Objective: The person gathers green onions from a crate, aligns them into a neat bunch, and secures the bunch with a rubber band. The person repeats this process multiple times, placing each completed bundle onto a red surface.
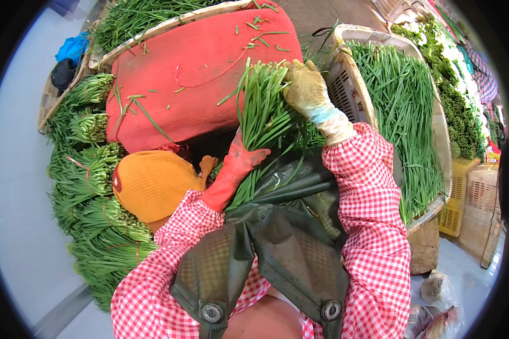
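Observation:
A loose bunch of long green garlic chives (265, 110) stands before me, pale cut ends up and leaves hanging toward my lap. My left hand (244, 161), in a red rubber glove, wraps the lower part of the bunch, thumb out to the right. At the upper right of the bunch is my right hand (303, 87), in a soiled yellowish glove, its fingers curled against the stalks near their cut ends. The stalks hide part of that grip. Just beyond the bunch lies a red cloth-covered pad (186, 80), with chive scraps and a thin red tie (212, 82) on it.
To the right, a white plastic crate (341, 80) holds loose chives (398, 118). Tied chive bundles (95, 178) are stacked at the left beside an orange knitted item (157, 184). A yellow crate (458, 197) and plastic bags (439, 292) stand farther right.

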### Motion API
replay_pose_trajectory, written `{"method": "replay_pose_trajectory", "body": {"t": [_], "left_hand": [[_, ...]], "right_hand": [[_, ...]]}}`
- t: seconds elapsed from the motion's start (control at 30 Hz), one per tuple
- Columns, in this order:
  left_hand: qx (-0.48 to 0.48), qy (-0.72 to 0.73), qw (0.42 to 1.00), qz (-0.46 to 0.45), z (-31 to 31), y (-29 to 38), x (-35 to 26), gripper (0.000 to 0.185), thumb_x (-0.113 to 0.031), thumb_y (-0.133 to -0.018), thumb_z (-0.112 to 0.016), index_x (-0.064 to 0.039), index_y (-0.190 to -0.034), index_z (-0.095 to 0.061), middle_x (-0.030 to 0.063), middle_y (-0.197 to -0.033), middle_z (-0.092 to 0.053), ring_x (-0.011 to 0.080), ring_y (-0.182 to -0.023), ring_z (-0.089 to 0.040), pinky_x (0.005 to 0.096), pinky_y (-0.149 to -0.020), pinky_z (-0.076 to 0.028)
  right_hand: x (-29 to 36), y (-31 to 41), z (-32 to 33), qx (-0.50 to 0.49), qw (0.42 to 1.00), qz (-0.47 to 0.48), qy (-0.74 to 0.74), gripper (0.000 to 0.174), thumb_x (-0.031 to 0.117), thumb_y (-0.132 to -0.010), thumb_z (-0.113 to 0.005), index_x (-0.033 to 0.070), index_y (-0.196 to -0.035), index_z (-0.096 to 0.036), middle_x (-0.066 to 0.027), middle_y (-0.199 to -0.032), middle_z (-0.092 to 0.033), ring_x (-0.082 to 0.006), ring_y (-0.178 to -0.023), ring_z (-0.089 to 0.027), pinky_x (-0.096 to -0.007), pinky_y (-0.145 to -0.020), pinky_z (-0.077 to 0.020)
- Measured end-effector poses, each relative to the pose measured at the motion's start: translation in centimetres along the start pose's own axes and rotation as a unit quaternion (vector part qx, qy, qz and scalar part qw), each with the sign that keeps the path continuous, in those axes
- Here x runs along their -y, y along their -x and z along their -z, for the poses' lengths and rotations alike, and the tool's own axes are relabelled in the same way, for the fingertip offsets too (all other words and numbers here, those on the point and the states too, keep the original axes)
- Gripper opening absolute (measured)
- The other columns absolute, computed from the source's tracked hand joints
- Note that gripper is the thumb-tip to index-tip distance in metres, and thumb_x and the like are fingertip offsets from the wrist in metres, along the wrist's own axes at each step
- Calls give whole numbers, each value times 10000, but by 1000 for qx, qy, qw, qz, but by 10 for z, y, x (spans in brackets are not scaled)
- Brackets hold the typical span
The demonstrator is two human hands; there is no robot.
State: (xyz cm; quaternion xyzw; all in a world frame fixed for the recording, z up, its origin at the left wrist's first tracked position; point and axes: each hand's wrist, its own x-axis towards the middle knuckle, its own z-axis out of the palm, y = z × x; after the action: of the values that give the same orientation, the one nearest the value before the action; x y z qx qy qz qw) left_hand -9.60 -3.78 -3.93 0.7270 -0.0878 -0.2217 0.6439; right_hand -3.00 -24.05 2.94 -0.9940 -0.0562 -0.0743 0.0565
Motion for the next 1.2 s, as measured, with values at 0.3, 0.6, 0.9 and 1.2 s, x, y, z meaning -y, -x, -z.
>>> {"method": "replay_pose_trajectory", "body": {"t": [0.3,0.6,0.9,1.2], "left_hand": [[155,237,953,106,12,4,-6,490,-114,-667,-675,-13,-1119,-515,54,-846,-618,126,-741,-570,252,-675,-468],[201,473,851,105,29,-6,12,423,-80,-756,-630,23,-1157,-540,121,-1105,-604,173,-951,-593,245,-759,-502],[153,201,967,37,35,17,-19,330,-186,-838,-555,-53,-1139,-530,101,-1122,-563,174,-1079,-522,299,-939,-396],[61,275,953,115,24,14,-15,446,-123,-783,-614,-29,-1185,-443,85,-1033,-589,175,-944,-583,299,-835,-466]], "right_hand": [[-36,-13,31,-204,970,-132,14,184,329,-853,-553,215,-943,-665,-58,-664,-644,-219,-562,-622,-343,-504,-483],[-108,-6,67,121,963,-235,53,291,319,-846,-597,166,-1093,-611,-77,-913,-671,-166,-786,-652,-304,-692,-537],[-28,-5,27,11,969,-11,-245,308,182,-791,-661,145,-1095,-627,-47,-851,-665,-150,-780,-613,-287,-715,-494],[-53,-13,66,-383,922,-31,52,264,243,-732,-703,130,-965,-654,-59,-833,-637,-216,-741,-591,-339,-661,-478]]}}
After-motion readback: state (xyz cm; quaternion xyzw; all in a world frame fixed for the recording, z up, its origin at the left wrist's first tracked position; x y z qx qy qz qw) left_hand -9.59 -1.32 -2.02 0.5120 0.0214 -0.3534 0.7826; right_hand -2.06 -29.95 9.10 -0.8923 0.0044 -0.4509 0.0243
